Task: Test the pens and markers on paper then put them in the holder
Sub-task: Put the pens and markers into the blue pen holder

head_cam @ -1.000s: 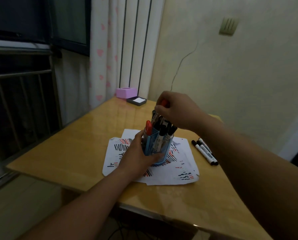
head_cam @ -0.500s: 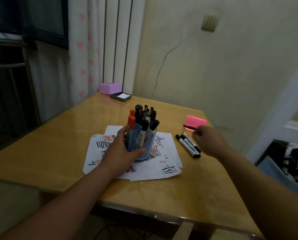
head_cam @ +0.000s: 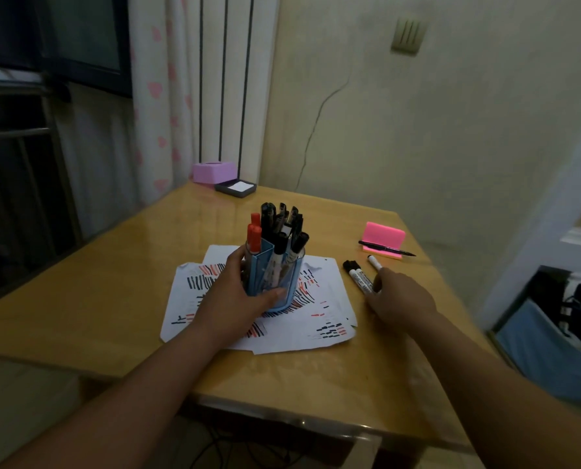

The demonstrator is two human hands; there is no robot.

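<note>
Reaching: my right hand sits low over the bench, right of the paper. Its fingertips are at the near ends of two loose markers; I cannot tell whether they have pinched one yet.
Holding: my left hand wraps the blue holder, which stands upright on the paper.
Key relation: the markers lie just ahead of the right hand, their long axes running away from me and slightly left. That hand is much the nearer.
Markers: white printed barrels, black caps on, caps at the far end.
Holder: crowded with black- and red-capped pens; I judge space is tight.
Waiting: a black pen lies across a pink pad, further back.
</note>
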